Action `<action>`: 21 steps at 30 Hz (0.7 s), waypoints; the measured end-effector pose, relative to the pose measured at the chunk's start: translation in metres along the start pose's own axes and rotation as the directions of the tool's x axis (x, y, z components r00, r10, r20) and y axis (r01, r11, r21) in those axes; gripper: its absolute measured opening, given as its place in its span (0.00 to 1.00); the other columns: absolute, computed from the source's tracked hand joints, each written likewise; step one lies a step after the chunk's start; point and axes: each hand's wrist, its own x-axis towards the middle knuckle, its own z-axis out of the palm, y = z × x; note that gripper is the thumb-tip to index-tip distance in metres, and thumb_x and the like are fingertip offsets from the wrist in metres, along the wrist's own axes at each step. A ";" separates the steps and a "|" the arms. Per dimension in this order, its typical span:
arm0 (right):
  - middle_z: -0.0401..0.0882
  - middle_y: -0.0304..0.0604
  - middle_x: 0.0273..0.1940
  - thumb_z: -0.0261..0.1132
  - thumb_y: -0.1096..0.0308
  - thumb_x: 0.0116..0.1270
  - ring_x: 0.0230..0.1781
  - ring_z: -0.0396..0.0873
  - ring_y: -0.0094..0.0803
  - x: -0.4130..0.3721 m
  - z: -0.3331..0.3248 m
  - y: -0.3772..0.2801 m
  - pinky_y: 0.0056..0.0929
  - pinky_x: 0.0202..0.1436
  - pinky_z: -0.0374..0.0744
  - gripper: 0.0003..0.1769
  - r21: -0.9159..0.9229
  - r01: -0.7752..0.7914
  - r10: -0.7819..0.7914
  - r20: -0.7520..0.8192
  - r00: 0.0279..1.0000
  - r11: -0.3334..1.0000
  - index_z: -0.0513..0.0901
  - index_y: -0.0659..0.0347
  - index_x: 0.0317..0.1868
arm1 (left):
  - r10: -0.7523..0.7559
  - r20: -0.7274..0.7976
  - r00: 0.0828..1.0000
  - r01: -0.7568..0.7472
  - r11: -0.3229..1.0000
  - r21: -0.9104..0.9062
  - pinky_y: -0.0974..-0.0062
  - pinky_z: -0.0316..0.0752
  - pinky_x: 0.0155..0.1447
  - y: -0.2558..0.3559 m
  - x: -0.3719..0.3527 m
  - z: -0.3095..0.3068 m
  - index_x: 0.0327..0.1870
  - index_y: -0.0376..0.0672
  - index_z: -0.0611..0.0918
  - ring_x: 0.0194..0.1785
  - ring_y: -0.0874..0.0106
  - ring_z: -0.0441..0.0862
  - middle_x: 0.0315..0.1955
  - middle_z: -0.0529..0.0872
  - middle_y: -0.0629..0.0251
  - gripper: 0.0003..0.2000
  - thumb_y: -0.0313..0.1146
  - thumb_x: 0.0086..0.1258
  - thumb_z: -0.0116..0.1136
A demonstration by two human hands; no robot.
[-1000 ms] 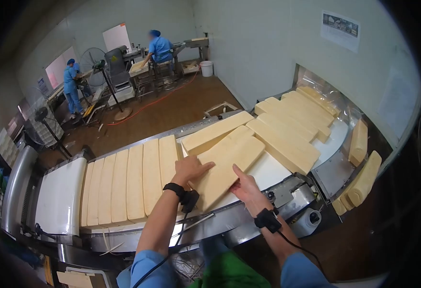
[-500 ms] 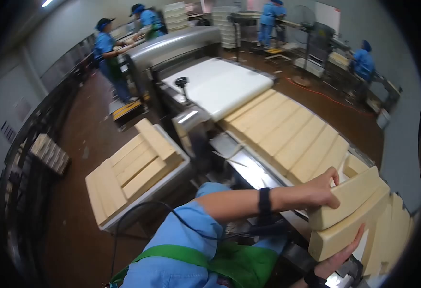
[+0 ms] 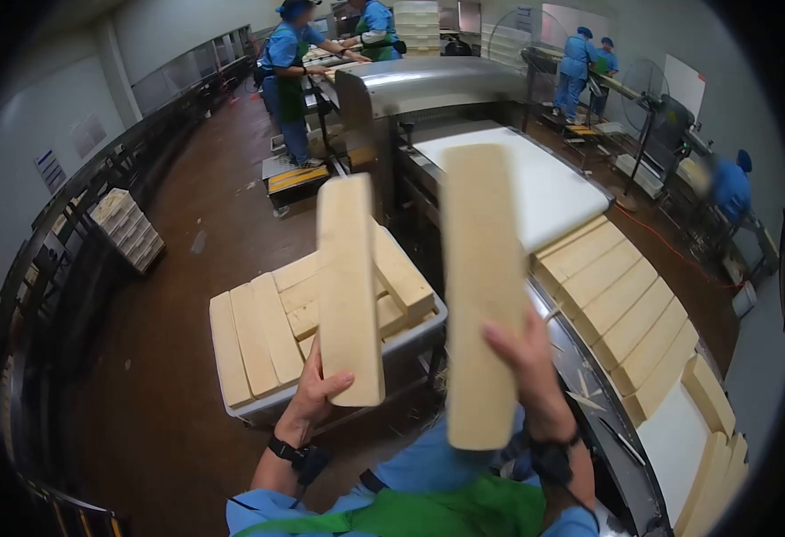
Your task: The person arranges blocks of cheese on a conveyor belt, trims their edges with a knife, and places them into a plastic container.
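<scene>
My left hand grips a long, pale yellow slab near its lower end, with the thumb across its face. The slab is raised upright above the white tub. In my right hand is a second, larger-looking slab, also held upright, between the tub and the belt machine. The thumb lies on its face; the other fingers are mostly hidden. Several similar slabs lie packed in the tub, one resting across others.
On my right, a row of slabs lies beside the white conveyor belt of a metal machine. Trimmed strips lie on a metal ledge. Several co-workers stand farther off. Stacked white trays sit on the left.
Both hands have moved left from the slabs at the right, carrying one slab each. The two slabs, stacked together before, are now apart and upright. The camera view has turned left.
</scene>
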 end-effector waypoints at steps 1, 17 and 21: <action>0.82 0.45 0.50 0.69 0.65 0.63 0.46 0.82 0.28 0.027 0.022 0.018 0.28 0.51 0.80 0.30 0.030 -0.056 0.054 0.066 0.996 0.998 0.73 0.66 0.64 | -0.021 -0.076 0.997 0.016 0.997 -0.071 0.68 0.65 0.73 -0.009 0.002 -0.014 0.79 0.40 0.53 0.70 0.65 0.70 0.68 0.71 0.58 0.48 0.31 0.59 0.70; 0.69 0.59 0.67 0.67 0.50 0.63 0.68 0.67 0.55 0.189 0.066 0.250 0.53 0.70 0.65 0.34 -0.959 0.169 -0.058 0.160 0.985 0.227 0.77 0.60 0.65 | 0.168 -0.434 0.885 0.322 0.452 0.832 0.50 0.55 0.77 -0.112 0.100 -0.084 0.79 0.36 0.45 0.76 0.34 0.46 0.72 0.46 0.28 0.63 0.43 0.49 0.82; 0.77 0.61 0.59 0.67 0.52 0.64 0.62 0.76 0.53 0.188 0.020 0.263 0.47 0.66 0.73 0.34 -0.836 -0.142 0.285 0.018 0.958 0.531 0.74 0.62 0.65 | 0.284 -0.268 0.921 0.134 0.413 0.901 0.47 0.56 0.76 -0.115 0.086 -0.035 0.79 0.45 0.54 0.77 0.34 0.48 0.74 0.41 0.29 0.67 0.49 0.35 0.86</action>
